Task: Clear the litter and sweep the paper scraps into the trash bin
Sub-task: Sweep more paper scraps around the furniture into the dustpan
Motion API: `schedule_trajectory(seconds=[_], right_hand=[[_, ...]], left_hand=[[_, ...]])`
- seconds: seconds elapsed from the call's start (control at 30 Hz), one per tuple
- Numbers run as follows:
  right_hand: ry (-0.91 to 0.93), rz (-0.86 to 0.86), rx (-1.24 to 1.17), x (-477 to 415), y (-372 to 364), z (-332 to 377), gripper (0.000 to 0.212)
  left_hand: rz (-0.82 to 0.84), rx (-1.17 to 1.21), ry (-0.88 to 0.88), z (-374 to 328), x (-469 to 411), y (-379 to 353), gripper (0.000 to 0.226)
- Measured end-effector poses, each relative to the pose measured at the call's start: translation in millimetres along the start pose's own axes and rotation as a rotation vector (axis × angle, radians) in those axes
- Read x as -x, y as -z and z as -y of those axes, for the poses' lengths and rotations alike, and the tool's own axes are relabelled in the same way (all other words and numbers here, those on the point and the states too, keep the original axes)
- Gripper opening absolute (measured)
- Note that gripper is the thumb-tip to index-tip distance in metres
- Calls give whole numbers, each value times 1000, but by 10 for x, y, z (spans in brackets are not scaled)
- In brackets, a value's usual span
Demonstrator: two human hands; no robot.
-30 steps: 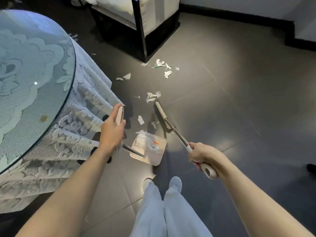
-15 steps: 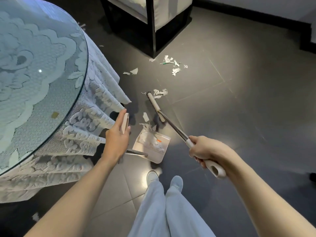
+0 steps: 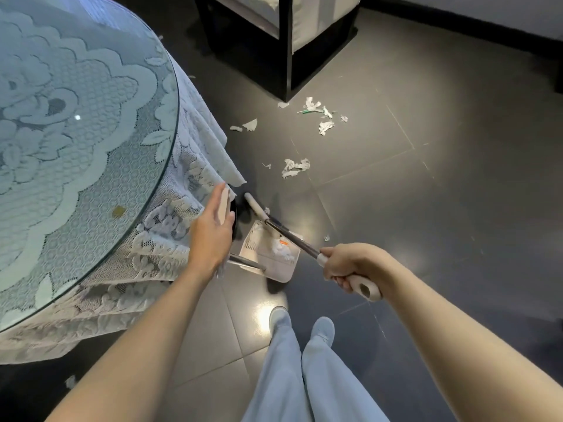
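Note:
My left hand [image 3: 211,236] grips the upright handle of a white dustpan [image 3: 268,264] that rests on the dark floor in front of my feet. White scraps lie inside the pan. My right hand [image 3: 350,264] holds the white grip of a broom [image 3: 288,234]; its metal shaft crosses over the pan and its head sits at the pan's far left corner. Loose paper scraps [image 3: 294,168] lie on the tiles beyond the pan. A further cluster of scraps [image 3: 321,115] is scattered near the chair. One tiny scrap [image 3: 326,238] lies right of the pan.
A round glass-topped table [image 3: 76,132] with a hanging lace cloth [image 3: 170,226] fills the left, close to my left hand. A black-framed chair [image 3: 286,47] stands at the back. My two feet [image 3: 301,324] are just behind the pan. No trash bin is in view.
The broom head has swept back and left, from beside the middle scraps to the pan's mouth. Small scraps that lay in front of the pan are gone from the floor. The view moved forward.

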State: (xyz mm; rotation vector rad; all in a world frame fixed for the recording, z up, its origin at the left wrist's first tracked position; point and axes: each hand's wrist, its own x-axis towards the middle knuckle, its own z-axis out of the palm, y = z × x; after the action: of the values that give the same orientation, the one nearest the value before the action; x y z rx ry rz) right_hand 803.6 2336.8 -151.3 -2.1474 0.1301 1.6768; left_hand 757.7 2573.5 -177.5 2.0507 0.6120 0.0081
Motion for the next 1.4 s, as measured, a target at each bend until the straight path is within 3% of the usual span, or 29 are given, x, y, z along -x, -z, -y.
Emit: schedule_trajectory(seconds=[0.13,0.3,0.8,0.93,1.1,1.23,1.4], right_hand=[[-9,18,-101,274,-11,-278,35],[5,-45,-249,601,100,-550,55],[-98,-310,-360,905,-108,-1359,41],[-128,-298,-310,704,-173,-1407,37],[-87,-181,-404,529,-298,-1257,45],[-77,-79,-530,608,-286,-1176,37],[-46,-131,-501,753,-35,-983,41]], left_hand=[[33,30,3,-15,-74,34,61],[99,25,-73,-79,9,-28,70],[325,-88,-228,-366,303,-632,61],[375,-113,-275,-435,303,-783,59],[366,-95,-271,-529,209,-929,60],[353,-76,-274,-571,148,-946,60],[298,-47,-239,-514,40,-789,61]])
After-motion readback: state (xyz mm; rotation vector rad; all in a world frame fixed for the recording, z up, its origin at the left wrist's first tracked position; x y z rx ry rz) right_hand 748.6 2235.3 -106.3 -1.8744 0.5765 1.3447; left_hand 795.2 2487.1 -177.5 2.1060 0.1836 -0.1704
